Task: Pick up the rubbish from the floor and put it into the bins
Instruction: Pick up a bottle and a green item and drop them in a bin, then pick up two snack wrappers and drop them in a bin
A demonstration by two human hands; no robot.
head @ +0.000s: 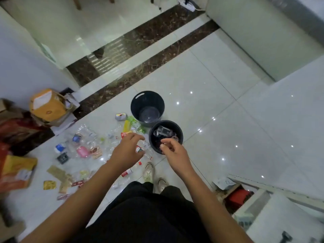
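Litter (84,146) is lying on glossy white tiles (219,120) beside two bins (158,100); right hand (175,151) is hovering loosely curled, left hand (128,149) possibly gripping something, I cannot tell.

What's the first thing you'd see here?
The messy scatter of clear bottles and bright wrappers on the white tiled floor, left of centre. Right of it stand two dark round plastic bins, the far bin and the near bin, which holds clear plastic cups. The left hand and right hand hover nearby.

White tiled floor (219,106): far bin (135,102), near bin (180,132) just beside; litter (82,151) scattered left.
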